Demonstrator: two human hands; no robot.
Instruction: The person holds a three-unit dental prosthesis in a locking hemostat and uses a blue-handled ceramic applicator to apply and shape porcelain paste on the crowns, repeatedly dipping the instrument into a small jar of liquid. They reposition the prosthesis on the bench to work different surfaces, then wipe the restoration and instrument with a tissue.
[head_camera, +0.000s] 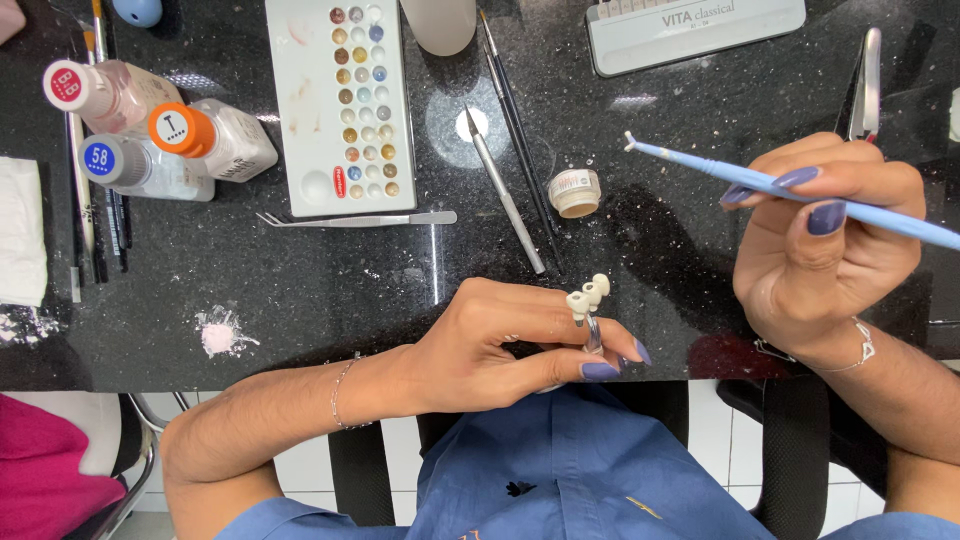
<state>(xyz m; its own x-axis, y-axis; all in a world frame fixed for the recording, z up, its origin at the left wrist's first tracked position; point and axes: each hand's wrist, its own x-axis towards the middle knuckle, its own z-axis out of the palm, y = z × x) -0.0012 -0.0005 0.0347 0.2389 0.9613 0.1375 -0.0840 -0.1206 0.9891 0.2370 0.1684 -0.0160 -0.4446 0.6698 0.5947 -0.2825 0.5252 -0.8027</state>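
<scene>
- Left hand (490, 345) fingers pinch a metal holder carrying small white ceramic tooth crowns (587, 297): light, brittle; grip the holder only.
- Right hand (815, 245), at 3 o'clock, fingers clamp a slim pale-blue brush (700, 165).

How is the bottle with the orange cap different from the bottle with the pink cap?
The orange-capped bottle has a whitish body; the pink-capped bottle looks clear with a pinkish tint. The orange-capped one lies nearer the white palette tray; the pink-capped one lies farther left. Both are small, lie on their sides on the black counter, untouched by either hand.
</scene>
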